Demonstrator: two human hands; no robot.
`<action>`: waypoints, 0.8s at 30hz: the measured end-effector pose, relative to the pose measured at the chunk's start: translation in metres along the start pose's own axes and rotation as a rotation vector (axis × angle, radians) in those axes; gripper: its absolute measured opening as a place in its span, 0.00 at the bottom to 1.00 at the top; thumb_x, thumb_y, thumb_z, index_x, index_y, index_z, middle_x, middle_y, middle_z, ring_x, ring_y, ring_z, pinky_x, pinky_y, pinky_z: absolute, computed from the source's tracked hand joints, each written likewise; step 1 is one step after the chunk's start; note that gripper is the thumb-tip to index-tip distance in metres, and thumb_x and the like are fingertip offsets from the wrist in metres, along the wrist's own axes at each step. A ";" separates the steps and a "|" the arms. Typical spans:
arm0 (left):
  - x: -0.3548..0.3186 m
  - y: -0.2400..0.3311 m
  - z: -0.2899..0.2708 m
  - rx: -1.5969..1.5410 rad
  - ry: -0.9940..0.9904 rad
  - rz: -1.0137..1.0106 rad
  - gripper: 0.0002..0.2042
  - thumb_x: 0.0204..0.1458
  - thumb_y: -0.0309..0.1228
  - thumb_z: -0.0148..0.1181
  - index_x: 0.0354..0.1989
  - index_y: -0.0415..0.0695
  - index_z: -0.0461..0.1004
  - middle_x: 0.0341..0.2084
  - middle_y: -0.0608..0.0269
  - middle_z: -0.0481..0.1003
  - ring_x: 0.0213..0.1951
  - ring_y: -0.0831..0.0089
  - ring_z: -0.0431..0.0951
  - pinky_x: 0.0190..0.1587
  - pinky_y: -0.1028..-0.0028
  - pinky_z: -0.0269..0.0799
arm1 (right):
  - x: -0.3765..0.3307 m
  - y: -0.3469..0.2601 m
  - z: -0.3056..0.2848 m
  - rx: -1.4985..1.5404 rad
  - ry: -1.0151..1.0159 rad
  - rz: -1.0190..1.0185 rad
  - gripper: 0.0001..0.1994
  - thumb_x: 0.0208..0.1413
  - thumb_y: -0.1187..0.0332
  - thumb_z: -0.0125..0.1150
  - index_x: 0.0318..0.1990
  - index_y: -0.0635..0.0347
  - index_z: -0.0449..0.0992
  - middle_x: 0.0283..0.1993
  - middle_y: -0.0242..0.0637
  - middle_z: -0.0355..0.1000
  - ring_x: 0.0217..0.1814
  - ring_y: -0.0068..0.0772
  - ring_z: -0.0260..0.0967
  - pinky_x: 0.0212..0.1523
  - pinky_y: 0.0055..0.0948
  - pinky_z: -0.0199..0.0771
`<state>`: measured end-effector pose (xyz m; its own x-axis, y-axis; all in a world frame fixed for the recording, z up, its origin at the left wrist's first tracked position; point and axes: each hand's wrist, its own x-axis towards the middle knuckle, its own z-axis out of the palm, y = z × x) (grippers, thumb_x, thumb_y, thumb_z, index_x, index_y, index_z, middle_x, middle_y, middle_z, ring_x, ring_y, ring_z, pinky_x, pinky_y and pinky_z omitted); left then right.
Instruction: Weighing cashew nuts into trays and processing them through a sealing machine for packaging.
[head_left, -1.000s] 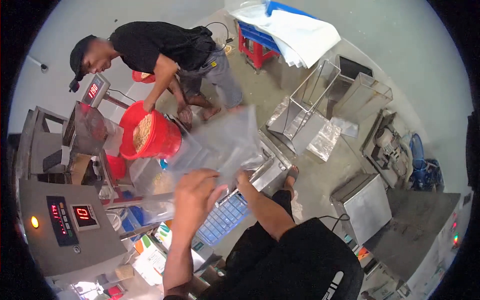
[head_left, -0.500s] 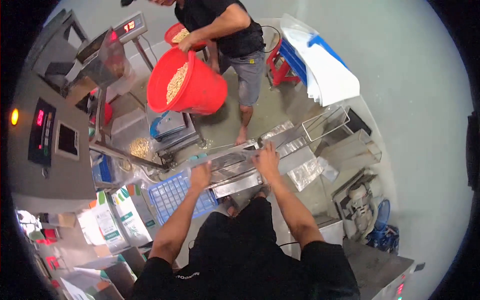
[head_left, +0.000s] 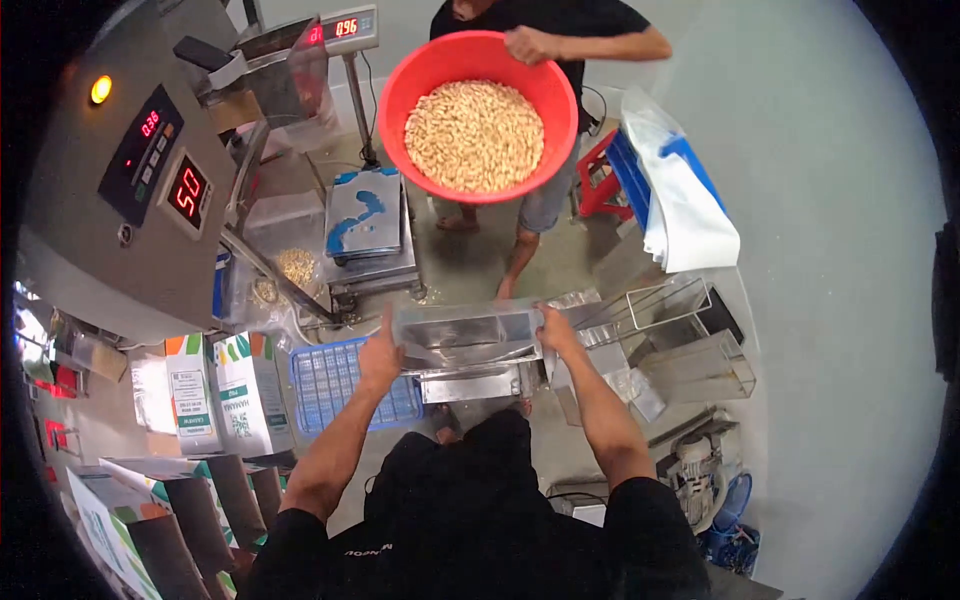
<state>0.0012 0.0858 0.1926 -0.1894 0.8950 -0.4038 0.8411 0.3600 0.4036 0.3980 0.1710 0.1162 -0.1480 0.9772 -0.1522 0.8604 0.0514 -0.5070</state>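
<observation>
My left hand [head_left: 380,352] and my right hand [head_left: 553,331] grip the two ends of a silvery plastic bag [head_left: 467,338], stretched flat and level over a shiny metal sealing machine [head_left: 470,381]. Across from me another person in a black shirt holds up a big red basin [head_left: 478,115] filled with pale nuts.
A steel machine with red number displays [head_left: 150,160] stands at left, with a scale [head_left: 365,225] beside it. A blue crate [head_left: 330,380] and printed cartons [head_left: 215,390] sit by my left arm. Wire racks [head_left: 665,310] and a stack of white bags [head_left: 680,200] are at right.
The view has swung down and closer. The bag, held up crumpled a second ago, now lies stretched flat over the sealer. The other person has lifted the red basin upright.
</observation>
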 end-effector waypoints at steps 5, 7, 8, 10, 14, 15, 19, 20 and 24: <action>0.012 -0.015 0.029 0.185 0.139 0.121 0.31 0.55 0.41 0.61 0.68 0.59 0.59 0.39 0.41 0.79 0.40 0.40 0.80 0.41 0.47 0.77 | 0.014 -0.009 0.003 -0.028 -0.050 -0.047 0.30 0.41 0.75 0.63 0.59 0.49 0.72 0.49 0.55 0.75 0.52 0.58 0.74 0.54 0.48 0.74; 0.018 -0.015 0.028 0.195 0.100 0.062 0.27 0.57 0.44 0.58 0.65 0.57 0.62 0.40 0.42 0.79 0.42 0.40 0.80 0.42 0.46 0.77 | 0.018 -0.010 0.004 -0.030 -0.087 -0.021 0.31 0.40 0.75 0.63 0.58 0.50 0.73 0.49 0.56 0.75 0.52 0.57 0.74 0.53 0.47 0.75; 0.026 -0.016 0.025 0.177 0.034 0.001 0.26 0.59 0.47 0.55 0.65 0.57 0.63 0.42 0.42 0.79 0.44 0.40 0.80 0.44 0.46 0.76 | 0.024 -0.010 0.004 0.009 -0.104 -0.017 0.31 0.39 0.75 0.63 0.58 0.50 0.73 0.49 0.56 0.75 0.52 0.56 0.74 0.53 0.46 0.75; 0.048 -0.024 0.021 0.100 -0.074 -0.111 0.29 0.59 0.53 0.52 0.67 0.57 0.63 0.46 0.40 0.78 0.49 0.41 0.78 0.50 0.47 0.75 | 0.034 -0.008 0.007 0.051 -0.124 -0.014 0.31 0.38 0.75 0.63 0.57 0.50 0.74 0.50 0.56 0.75 0.53 0.56 0.74 0.54 0.45 0.74; 0.064 -0.003 0.040 0.042 -0.058 -0.110 0.38 0.50 0.49 0.62 0.70 0.52 0.58 0.51 0.39 0.76 0.54 0.45 0.76 0.55 0.53 0.73 | 0.056 0.028 0.016 0.022 -0.133 -0.058 0.33 0.37 0.74 0.61 0.59 0.54 0.72 0.49 0.56 0.75 0.55 0.52 0.73 0.56 0.43 0.73; 0.074 -0.010 0.048 0.045 -0.055 -0.105 0.38 0.50 0.49 0.62 0.70 0.52 0.58 0.51 0.39 0.76 0.54 0.45 0.76 0.55 0.53 0.73 | 0.065 0.028 0.015 0.058 -0.156 -0.075 0.33 0.37 0.74 0.60 0.59 0.56 0.72 0.50 0.57 0.75 0.57 0.52 0.73 0.57 0.43 0.72; 0.130 -0.087 0.066 -0.370 0.145 0.094 0.33 0.48 0.29 0.58 0.67 0.43 0.62 0.26 0.50 0.80 0.22 0.62 0.80 0.25 0.65 0.76 | 0.096 -0.023 -0.004 -0.027 -0.086 -0.231 0.30 0.39 0.74 0.57 0.58 0.59 0.73 0.42 0.54 0.78 0.42 0.48 0.79 0.42 0.42 0.79; 0.130 -0.112 0.061 -0.621 0.156 0.184 0.33 0.46 0.24 0.57 0.67 0.43 0.63 0.21 0.55 0.79 0.16 0.69 0.77 0.20 0.70 0.73 | 0.099 -0.053 -0.017 0.154 -0.251 -0.076 0.28 0.39 0.72 0.59 0.56 0.57 0.76 0.36 0.49 0.78 0.35 0.43 0.78 0.35 0.41 0.78; 0.115 -0.041 0.019 -0.841 -0.154 0.127 0.15 0.45 0.22 0.61 0.45 0.41 0.78 0.14 0.67 0.73 0.12 0.78 0.69 0.13 0.75 0.60 | 0.103 -0.016 -0.047 0.407 -0.401 0.189 0.12 0.44 0.70 0.62 0.38 0.60 0.79 0.17 0.34 0.69 0.12 0.27 0.63 0.12 0.32 0.62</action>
<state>-0.0451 0.1688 0.1140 0.0024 0.9180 -0.3965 0.1851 0.3893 0.9023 0.3920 0.2808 0.1481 -0.2518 0.8035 -0.5394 0.6457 -0.2757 -0.7121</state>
